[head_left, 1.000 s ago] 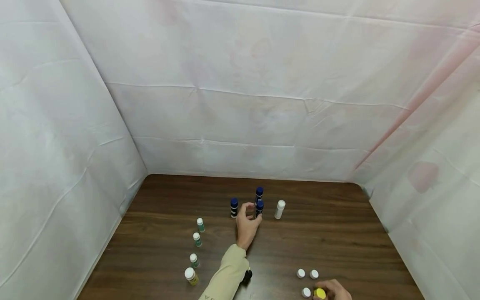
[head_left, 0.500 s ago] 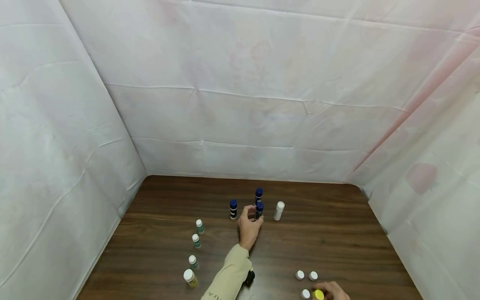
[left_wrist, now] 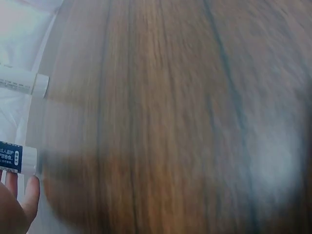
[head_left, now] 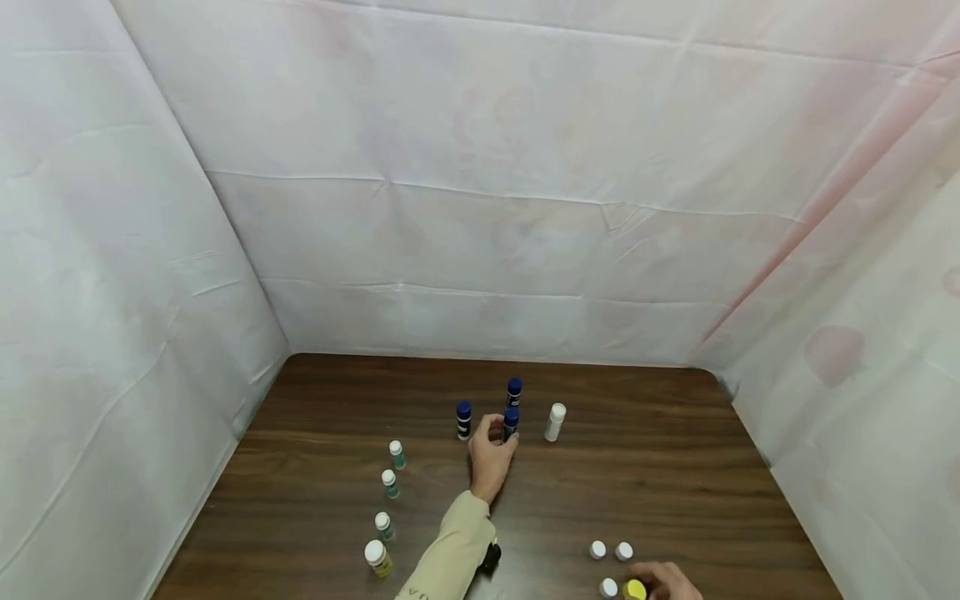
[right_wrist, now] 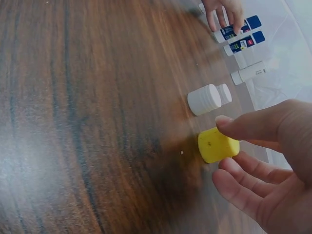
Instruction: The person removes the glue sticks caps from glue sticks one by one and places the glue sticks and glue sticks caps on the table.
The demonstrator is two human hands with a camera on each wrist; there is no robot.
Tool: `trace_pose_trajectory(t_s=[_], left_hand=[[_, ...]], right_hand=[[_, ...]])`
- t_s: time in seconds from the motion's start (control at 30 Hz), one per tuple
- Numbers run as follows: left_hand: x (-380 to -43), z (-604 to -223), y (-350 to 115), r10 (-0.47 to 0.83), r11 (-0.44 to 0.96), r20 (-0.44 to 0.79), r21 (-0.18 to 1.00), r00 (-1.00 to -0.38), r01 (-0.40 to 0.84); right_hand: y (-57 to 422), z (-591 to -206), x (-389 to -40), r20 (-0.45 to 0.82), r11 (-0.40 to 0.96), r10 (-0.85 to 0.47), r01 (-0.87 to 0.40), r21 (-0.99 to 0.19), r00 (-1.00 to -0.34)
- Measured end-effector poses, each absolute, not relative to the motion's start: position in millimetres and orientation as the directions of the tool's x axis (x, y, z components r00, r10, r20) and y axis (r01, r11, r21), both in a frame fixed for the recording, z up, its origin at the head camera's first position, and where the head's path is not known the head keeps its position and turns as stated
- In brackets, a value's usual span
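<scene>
My left hand grips a dark blue glue stick with a blue cap, standing upright on the table. Its white base and the thumb beside it show at the edge of the left wrist view. A second blue glue stick stands just behind, and a third blue glue stick is to the left. At the near right, my right hand holds a squat yellow container. In the right wrist view the thumb touches its upper side, with fingers around the opposite side. The index finger is mostly hidden.
A white tube stands right of the glue sticks. Several small white-capped bottles line the left, the nearest a larger yellow-labelled bottle. White bottles stand beside the yellow container. White cloth walls surround the brown table.
The head view has shifted slightly. The gripped glue stick has moved a little left relative to the one behind it. My right hand stays at the yellow container.
</scene>
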State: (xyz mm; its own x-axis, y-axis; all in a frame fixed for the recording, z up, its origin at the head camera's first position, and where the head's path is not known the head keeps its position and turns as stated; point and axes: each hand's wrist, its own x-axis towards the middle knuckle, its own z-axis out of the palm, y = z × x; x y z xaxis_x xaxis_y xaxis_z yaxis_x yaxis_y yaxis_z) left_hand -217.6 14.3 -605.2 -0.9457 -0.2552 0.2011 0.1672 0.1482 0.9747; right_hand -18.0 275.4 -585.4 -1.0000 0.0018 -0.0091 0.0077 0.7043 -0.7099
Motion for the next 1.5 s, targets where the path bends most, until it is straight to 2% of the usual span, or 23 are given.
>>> trace_pose_trajectory(t_s=[0.13, 0.23, 0.33, 0.53, 0.63, 0.83, 0.93, 1.5], left_hand=[[-215.1, -599.1, 10.2, -0.252, 0.160, 0.235, 0.967, -0.939, 0.199], [-213.3, -595.5, 7.9, -0.241, 0.165, 0.255, 0.962, -0.936, 0.220], [-211.1, -592.7, 6.1, -0.224, 0.155, 0.256, 0.962, -0.940, 0.225], [-204.1, -586.5, 3.0, -0.186, 0.127, 0.252, 0.965, -0.950, 0.231], [-197.4, -577.5, 1.4, -0.166, 0.102, 0.270, 0.961, -0.948, 0.256], [-175.6, -540.1, -2.6, -0.125, 0.076, 0.324, 0.945, -0.938, 0.317], [-167.3, -527.2, -3.6, -0.111, 0.091, 0.348, 0.936, -0.931, 0.339], [-143.7, -507.2, -8.0, -0.083, 0.113, 0.392, 0.917, -0.916, 0.382]], right_hand=[[262.8, -576.8, -18.4, -0.044, 0.687, 0.183, 0.159, -0.709, -0.982], [256.8, -574.8, -19.0, 0.032, 0.710, 0.229, 0.144, -0.689, -0.973], [255.3, -576.1, -20.1, 0.134, 0.758, 0.218, 0.081, -0.648, -0.967], [257.0, -571.4, -24.3, 0.223, 0.766, 0.191, 0.003, -0.643, -0.956], [257.1, -563.3, -28.1, 0.187, 0.737, 0.178, 0.005, -0.676, -0.966], [256.5, -544.4, -37.2, -0.038, 0.673, 0.193, 0.160, -0.722, -0.980], [254.9, -537.0, -41.4, -0.089, 0.660, 0.201, 0.202, -0.724, -0.976], [243.7, -518.4, -55.2, 0.102, 0.693, 0.134, 0.019, -0.721, -0.986]])
